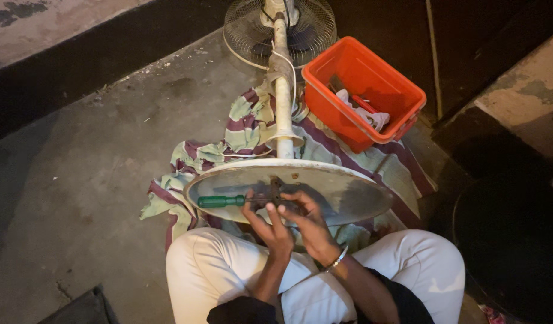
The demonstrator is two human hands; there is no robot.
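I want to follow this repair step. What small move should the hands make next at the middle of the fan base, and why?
Probably turn the green-handled screwdriver: its shaft lies across the round base toward the dark centre fitting, and both hands, left and right, crowd around that fitting.

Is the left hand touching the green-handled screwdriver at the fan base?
Touching. The head view shows the left hand with its fingers on the shaft of the green-handled screwdriver, against the round fan base.

Green screwdriver handle (221,201); orange-red bin (363,93); maroon-green striped cloth (243,129); white trousers (212,264).
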